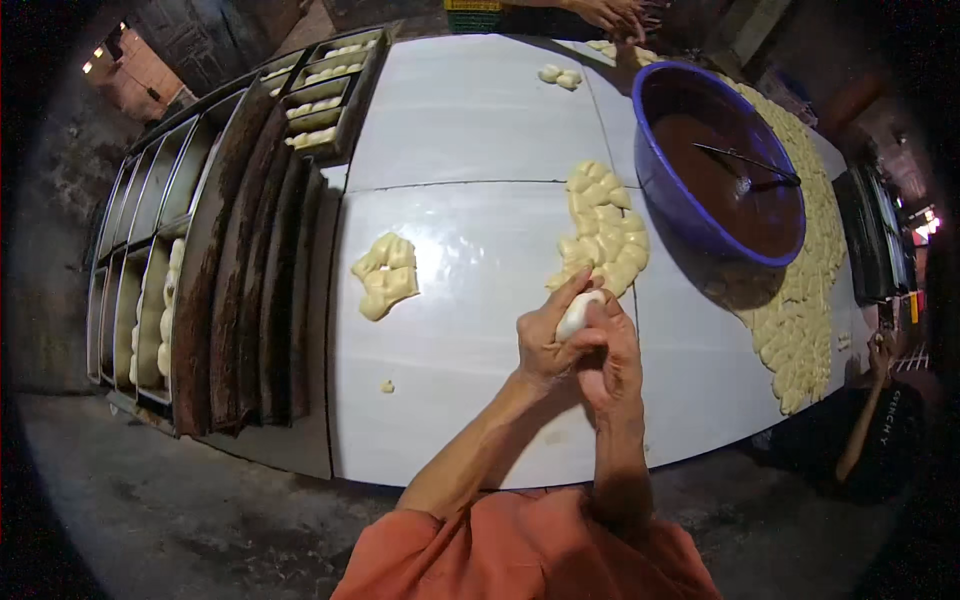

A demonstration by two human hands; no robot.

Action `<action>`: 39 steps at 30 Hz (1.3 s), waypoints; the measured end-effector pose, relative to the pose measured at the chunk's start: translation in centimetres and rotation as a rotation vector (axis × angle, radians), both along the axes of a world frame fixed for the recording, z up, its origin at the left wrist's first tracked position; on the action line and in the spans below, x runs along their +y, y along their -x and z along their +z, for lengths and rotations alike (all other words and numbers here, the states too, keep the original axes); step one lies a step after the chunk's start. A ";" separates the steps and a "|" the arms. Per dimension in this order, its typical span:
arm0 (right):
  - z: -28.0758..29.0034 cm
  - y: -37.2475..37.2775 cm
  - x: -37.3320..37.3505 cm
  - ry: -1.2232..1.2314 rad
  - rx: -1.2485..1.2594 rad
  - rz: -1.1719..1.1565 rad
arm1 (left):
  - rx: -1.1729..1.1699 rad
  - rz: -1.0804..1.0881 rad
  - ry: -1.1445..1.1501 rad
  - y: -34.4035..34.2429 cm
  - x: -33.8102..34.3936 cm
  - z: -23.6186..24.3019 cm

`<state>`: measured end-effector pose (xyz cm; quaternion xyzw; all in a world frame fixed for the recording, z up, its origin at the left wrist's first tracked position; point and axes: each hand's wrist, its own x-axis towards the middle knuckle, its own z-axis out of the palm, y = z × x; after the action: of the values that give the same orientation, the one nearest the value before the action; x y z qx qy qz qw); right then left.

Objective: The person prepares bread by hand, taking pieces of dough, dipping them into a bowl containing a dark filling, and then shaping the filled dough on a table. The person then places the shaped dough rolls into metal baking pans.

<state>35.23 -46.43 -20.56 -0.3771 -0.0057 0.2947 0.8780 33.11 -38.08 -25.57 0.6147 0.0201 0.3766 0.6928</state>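
Over the white table, my left hand [543, 335] and my right hand [616, 355] are closed together around a pale piece of dough [579, 314]. Part of the dough shows between my fingers; the rest is hidden by them. Just beyond my hands lies a cluster of pale yellow dough pieces [604, 235], pressed against one another in a curve. Another, smaller dough cluster [386, 275] sits to the left, with a small dough scrap [387, 386] nearer me.
A purple basin [652, 180] of brown filling with a utensil stands at right, beside a broad spread of dough pieces [795, 345]. Metal pans [185, 165], some holding dough, line the left. A few dough balls [560, 76] lie farther back. Other people's hands [615, 15] show at the far edge.
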 end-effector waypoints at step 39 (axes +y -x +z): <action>1.4 -13.3 -5.1 0.133 -0.176 0.057 | 0.450 -0.477 0.682 -1.9 -2.3 4.3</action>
<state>48.49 -51.49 -19.18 -0.4587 -0.0742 0.2851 0.8383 35.03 -40.42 -21.31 0.4059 0.1505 0.0361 0.9007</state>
